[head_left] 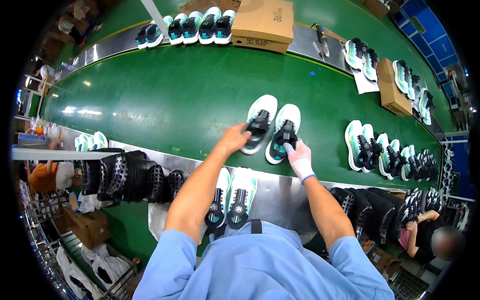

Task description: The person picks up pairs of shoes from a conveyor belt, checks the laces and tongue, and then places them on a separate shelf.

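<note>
A pair of white and mint sneakers with black collars lies on the green belt in front of me, toes pointing away. My bare left hand [234,138] grips the left sneaker [263,106] at the side of its collar, fingers partly hidden by the shoe. On the right sneaker [289,114], my right hand [300,157], in a pale knitted glove, holds the heel end near the black opening. Another pair of the same sneakers [241,186] rests on the metal ledge close to my waist, toes away from me.
Beyond the green belt [150,100], a metal ledge carries several sneakers [210,25] and a brown shoebox [262,22]. More sneakers [354,142] stand on the belt at right. Black shoe-shaped pieces [125,175] line the near edge. A co-worker [425,235] is at lower right.
</note>
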A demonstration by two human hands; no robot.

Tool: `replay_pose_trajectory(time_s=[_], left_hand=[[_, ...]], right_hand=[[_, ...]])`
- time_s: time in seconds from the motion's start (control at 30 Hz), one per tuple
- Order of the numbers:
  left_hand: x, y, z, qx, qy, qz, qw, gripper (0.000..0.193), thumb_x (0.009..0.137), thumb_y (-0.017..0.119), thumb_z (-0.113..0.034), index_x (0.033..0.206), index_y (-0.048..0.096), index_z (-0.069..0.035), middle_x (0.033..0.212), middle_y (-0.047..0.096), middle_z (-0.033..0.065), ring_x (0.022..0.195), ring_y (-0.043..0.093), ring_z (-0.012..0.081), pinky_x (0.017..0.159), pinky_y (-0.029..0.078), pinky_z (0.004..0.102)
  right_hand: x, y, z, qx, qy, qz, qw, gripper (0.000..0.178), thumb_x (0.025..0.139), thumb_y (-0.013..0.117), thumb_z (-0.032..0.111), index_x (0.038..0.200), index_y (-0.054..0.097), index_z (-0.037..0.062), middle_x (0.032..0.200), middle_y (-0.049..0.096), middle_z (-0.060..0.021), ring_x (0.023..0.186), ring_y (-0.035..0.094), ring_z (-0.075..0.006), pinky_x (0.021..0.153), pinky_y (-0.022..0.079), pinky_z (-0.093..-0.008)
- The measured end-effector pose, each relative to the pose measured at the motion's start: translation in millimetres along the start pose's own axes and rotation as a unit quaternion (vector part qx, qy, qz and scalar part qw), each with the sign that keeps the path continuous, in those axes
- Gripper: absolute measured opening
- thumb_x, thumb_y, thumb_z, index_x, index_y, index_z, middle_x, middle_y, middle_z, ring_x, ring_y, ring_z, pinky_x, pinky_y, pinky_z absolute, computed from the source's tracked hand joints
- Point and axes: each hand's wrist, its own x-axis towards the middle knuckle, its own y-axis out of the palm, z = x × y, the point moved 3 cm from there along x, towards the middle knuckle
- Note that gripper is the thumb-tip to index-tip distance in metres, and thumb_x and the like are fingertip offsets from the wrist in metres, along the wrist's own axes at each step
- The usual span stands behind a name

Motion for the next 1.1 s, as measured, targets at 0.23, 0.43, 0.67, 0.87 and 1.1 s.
replay_pose_trajectory(time_s=[0.23, 0.43, 0.67, 0.87, 1.1], left_hand=[[-103, -28, -45, -0.057, 0.119, -0.219, 0.967, 0.038, 0.098, 0.065, -0.018, 0.131, 0.064, 0.000, 0.117, 0.071, 0.0257, 0.108, 0.071, 0.0395, 0.092, 0.056, 0.0437], [-330, -63, -46, 0.079, 0.067, 0.021, 0.994, 0.015, 0.088, 0.074, -0.019, 0.091, 0.075, -0.005, 0.086, 0.069, 0.0161, 0.083, 0.069, 0.0375, 0.076, 0.056, 0.0469], [-367, 11, -21, 0.219, 0.137, 0.033, 0.965, 0.053, 0.088, 0.068, -0.015, 0.140, 0.062, -0.025, 0.128, 0.054, 0.0233, 0.120, 0.053, 0.0430, 0.090, 0.049, 0.0584], [-347, 30, 4, 0.233, 0.000, 0.081, 0.969, 0.050, 0.086, 0.078, -0.028, 0.134, 0.066, -0.022, 0.115, 0.062, 0.0220, 0.105, 0.062, 0.0428, 0.083, 0.055, 0.0532], [-343, 36, -3, 0.234, 0.004, 0.014, 0.972, 0.027, 0.097, 0.058, -0.018, 0.116, 0.076, -0.016, 0.114, 0.066, 0.0176, 0.108, 0.066, 0.0363, 0.083, 0.057, 0.0543]], right_hand=[[-29, -32, 27, -0.119, 0.029, 0.035, 0.992, 0.051, 0.097, 0.068, 0.048, 0.113, 0.067, -0.0001, 0.117, 0.072, -0.0253, 0.110, 0.068, -0.0431, 0.094, 0.055, -0.0495], [-158, -54, 19, 0.018, -0.071, 0.108, 0.991, 0.041, 0.093, 0.072, 0.034, 0.120, 0.070, 0.0035, 0.097, 0.077, -0.0186, 0.096, 0.074, -0.0374, 0.088, 0.058, -0.0426], [-145, -40, 81, -0.039, -0.178, -0.015, 0.983, 0.056, 0.090, 0.074, 0.033, 0.140, 0.061, 0.0109, 0.133, 0.065, -0.0201, 0.120, 0.064, -0.0359, 0.100, 0.053, -0.0464], [-95, -18, 148, -0.294, -0.158, 0.079, 0.939, 0.077, 0.081, 0.080, 0.047, 0.150, 0.052, 0.0248, 0.117, 0.070, -0.0185, 0.114, 0.065, -0.0360, 0.097, 0.049, -0.0532], [-61, 25, 135, -0.334, -0.150, 0.141, 0.920, 0.067, 0.086, 0.073, 0.055, 0.145, 0.056, 0.0279, 0.117, 0.075, -0.0153, 0.113, 0.071, -0.0351, 0.098, 0.051, -0.0485]])
